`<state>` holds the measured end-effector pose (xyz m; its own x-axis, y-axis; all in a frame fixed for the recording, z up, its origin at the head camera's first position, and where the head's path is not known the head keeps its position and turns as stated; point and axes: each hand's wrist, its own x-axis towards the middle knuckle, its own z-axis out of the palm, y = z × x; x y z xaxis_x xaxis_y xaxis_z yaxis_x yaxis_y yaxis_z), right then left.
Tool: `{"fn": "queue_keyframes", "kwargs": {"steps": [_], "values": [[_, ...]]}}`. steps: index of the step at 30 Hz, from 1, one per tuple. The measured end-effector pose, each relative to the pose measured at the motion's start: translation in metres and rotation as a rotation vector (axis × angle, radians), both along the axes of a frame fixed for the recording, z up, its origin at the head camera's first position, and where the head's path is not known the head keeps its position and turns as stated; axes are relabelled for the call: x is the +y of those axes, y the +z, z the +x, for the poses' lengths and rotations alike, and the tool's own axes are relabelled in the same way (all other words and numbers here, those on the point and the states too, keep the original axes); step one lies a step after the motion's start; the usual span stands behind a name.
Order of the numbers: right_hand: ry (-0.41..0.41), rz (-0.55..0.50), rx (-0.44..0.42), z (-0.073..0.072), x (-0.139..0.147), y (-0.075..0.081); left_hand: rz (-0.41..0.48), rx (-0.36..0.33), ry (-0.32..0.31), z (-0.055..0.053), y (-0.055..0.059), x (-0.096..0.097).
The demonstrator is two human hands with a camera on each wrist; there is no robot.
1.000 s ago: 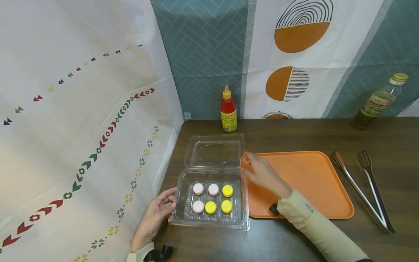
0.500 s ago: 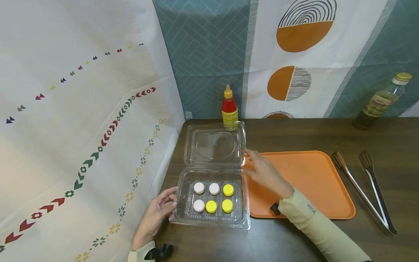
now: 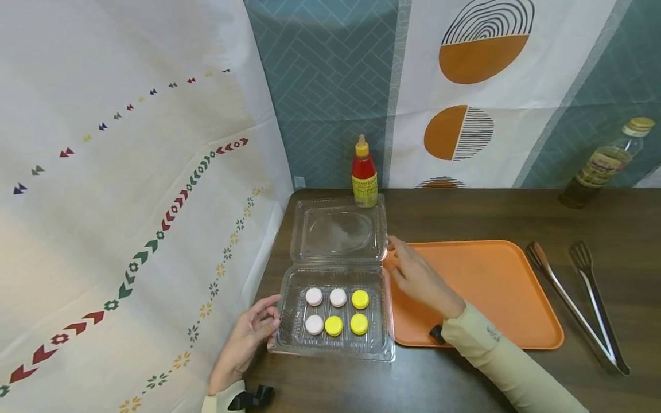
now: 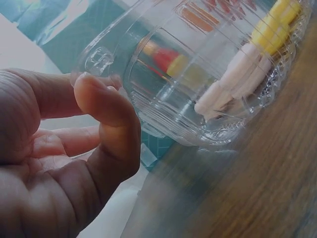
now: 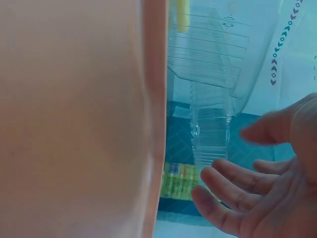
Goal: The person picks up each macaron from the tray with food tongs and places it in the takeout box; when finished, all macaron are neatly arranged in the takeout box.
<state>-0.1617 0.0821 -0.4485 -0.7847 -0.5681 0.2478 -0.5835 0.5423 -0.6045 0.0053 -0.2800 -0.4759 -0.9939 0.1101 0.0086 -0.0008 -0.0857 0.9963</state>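
A clear plastic clamshell container (image 3: 330, 350) lies open in front of me, its lid (image 3: 335, 232) tipped back. Inside sit two rows of macarons: white ones (image 3: 314, 296) at the left and yellow ones (image 3: 333, 326) at the right. My left hand (image 3: 242, 338) pinches the container's left rim between thumb and fingers; the left wrist view shows the thumb (image 4: 106, 106) over the rim's corner. My right hand (image 3: 420, 281) is over the tray's left side, fingertips right at the lid's lower right corner. Its fingers (image 5: 233, 191) are spread and loosely bent, with nothing between them.
An orange tray (image 3: 480, 292) lies right of the container, against its side. Farther right is a pair of tongs (image 3: 580, 315). A red sauce bottle (image 3: 364, 178) stands right behind the lid. An oil bottle (image 3: 601, 163) is at the back right. Patterned cloths hang left and behind.
The lid's far edge has swung back and now overlaps the base of the sauce bottle. My right hand has followed only slightly along the lid's corner. The left hand stays put.
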Motion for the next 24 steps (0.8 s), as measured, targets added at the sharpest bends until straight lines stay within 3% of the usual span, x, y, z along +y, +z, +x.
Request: {"fn": "queue_keyframes", "kwargs": {"steps": [24], "values": [[-0.009,0.004,0.026,0.008,0.003,0.016,0.026,-0.010,-0.002,0.000,0.000,0.000]]}}
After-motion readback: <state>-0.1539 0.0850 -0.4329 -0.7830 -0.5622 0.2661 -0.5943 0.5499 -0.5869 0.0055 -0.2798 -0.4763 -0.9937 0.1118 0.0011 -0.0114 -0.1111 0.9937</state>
